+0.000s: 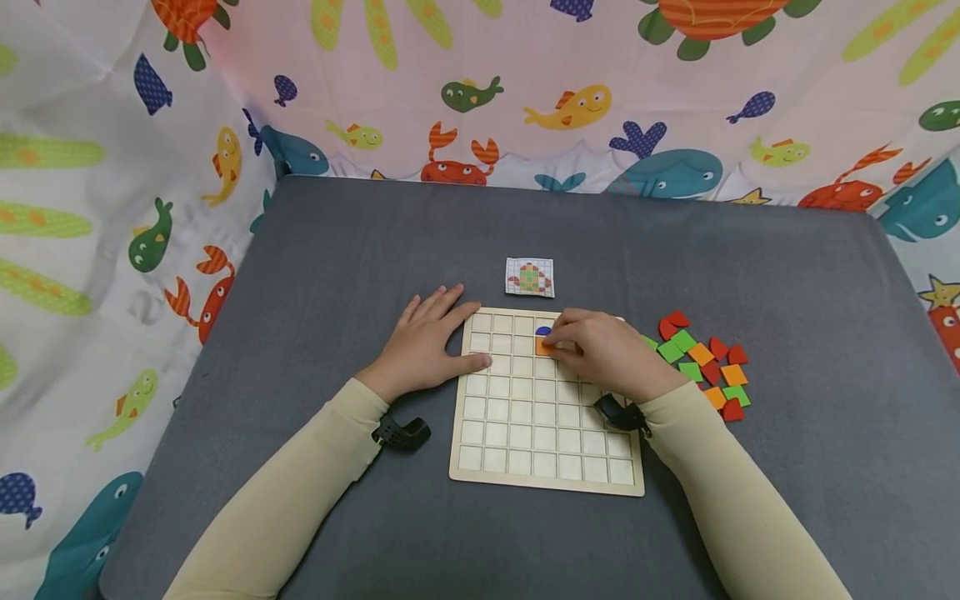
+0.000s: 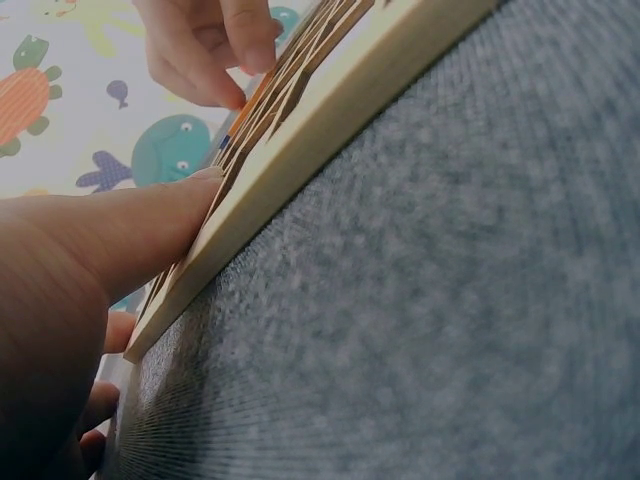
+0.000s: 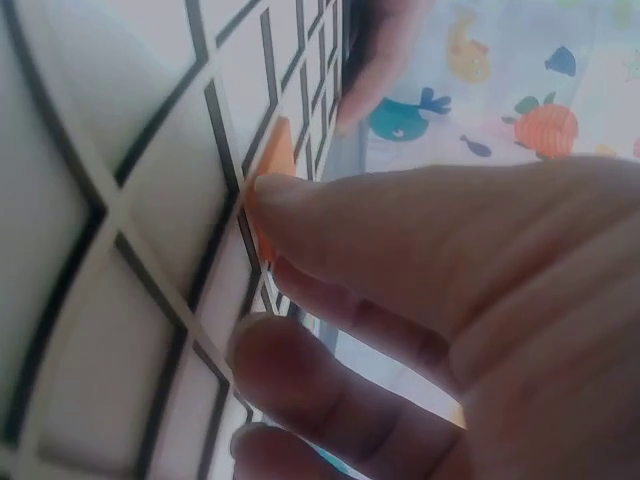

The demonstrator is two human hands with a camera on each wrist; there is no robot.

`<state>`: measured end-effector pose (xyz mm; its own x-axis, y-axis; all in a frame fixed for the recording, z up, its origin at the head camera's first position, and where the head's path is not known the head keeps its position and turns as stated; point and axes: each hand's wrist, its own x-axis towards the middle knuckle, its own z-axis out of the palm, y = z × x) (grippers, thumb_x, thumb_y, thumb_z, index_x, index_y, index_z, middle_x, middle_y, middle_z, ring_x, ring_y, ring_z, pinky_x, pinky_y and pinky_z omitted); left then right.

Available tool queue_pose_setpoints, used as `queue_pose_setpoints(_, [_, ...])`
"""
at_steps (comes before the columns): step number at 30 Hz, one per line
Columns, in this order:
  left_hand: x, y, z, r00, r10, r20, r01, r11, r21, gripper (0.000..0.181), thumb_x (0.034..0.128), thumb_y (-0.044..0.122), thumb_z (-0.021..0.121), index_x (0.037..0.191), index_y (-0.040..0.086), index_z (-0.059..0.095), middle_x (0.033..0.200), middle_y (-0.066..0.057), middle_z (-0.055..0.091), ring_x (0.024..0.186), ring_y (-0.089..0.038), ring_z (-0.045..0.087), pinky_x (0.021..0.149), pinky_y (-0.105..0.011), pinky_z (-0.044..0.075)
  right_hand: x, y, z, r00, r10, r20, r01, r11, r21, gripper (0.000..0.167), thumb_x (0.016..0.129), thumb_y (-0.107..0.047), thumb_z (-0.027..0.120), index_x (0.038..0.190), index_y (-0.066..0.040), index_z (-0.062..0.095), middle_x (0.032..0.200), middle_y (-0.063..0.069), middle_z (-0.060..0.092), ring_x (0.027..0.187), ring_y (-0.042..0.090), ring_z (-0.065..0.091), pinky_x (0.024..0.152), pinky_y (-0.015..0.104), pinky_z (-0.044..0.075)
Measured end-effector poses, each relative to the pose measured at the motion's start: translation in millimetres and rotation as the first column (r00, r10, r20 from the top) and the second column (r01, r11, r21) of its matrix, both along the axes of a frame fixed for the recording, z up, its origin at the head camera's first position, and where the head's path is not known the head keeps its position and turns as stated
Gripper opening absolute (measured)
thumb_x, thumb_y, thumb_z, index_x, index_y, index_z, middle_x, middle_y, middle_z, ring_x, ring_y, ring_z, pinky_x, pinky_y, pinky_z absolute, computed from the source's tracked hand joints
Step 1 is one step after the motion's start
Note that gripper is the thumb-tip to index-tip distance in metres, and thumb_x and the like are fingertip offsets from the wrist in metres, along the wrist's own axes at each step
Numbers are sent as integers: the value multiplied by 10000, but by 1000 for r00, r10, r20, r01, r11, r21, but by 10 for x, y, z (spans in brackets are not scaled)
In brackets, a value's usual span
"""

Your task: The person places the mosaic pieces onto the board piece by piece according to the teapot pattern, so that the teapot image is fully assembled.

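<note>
A wooden grid board (image 1: 517, 412) lies on the grey table. My left hand (image 1: 423, 350) rests at its upper left corner, fingers extended, with the thumb (image 2: 130, 225) on the board's edge. Near the top of the grid, my right hand (image 1: 607, 350) pinches an orange square tile (image 1: 542, 347) at a cell; the right wrist view shows the thumb on the orange tile (image 3: 275, 150). Just above that tile sits a blue rounded piece (image 1: 543, 331), partly covered by the right fingers. The grid cells in view elsewhere look bare wood.
Beyond the board lies a small card (image 1: 529, 277) with a coloured grid picture. Several loose red, green and orange pieces (image 1: 701, 354) are scattered right of the board, some behind the right forearm. A sea-animal cloth (image 1: 525, 150) hangs behind the table.
</note>
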<state>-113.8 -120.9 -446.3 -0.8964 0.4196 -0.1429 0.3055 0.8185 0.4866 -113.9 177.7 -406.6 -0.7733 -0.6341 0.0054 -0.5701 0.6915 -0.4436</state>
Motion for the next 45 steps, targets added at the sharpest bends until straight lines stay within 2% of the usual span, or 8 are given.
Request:
queue_pose_setpoints(6, [8,-7,-3,1000,-4,-1,4,1000,8,891,934,709,640,1648,240,386,1762,-29,171,1637,-248,86,1310,-513,-31,36,108,57,998,-68,7,68,998,16,160,950,-149,798,1105,-125,830,1053,-17,723,873,146,665,744,354,579])
queue_pose_setpoints(12, [4,-4,-10,1000,-6,-1,6,1000,17,895,933,716,637,1649,243,383,1763,-29,170,1637,-249,81,1310,-517,-32,-6,324,127,987,-154,36,152,987,41,202,967,-109,756,1154,-45,798,1086,78,740,839,197,631,737,389,556])
queue_pose_setpoints(21, [3,-7,2,1000,4,0,-4,1000,16,895,927,700,657,1644,232,395,1761,-36,179,1637,-254,85,1309,-514,-37,-106,693,220,949,-301,97,293,952,88,228,990,-120,726,1188,-17,770,1145,156,726,925,289,699,735,453,590])
queue_pose_setpoints(29, [16,-5,17,1000,-1,-5,1,1000,27,888,930,692,659,1640,224,404,1758,-48,189,1636,-264,97,1309,-528,-24,-174,936,211,908,-386,163,365,920,143,291,975,-139,739,1223,14,747,1188,239,711,1017,371,649,886,585,554])
queue_pose_setpoints(38, [11,-10,11,1000,-2,0,2,1000,23,882,934,704,642,1643,238,398,1760,-34,180,1636,-250,91,1309,-514,-28,-187,1049,170,890,-430,151,400,896,195,244,951,-121,747,1125,51,741,1052,255,706,939,387,621,840,596,545])
queue_pose_setpoints(45, [12,-2,9,1000,2,-8,-1,1000,25,887,929,700,653,1639,229,407,1757,-41,191,1635,-256,103,1310,-519,-25,-178,1044,125,884,-445,141,418,890,183,275,954,-191,768,1085,48,729,881,157,651,850,330,579,747,483,517])
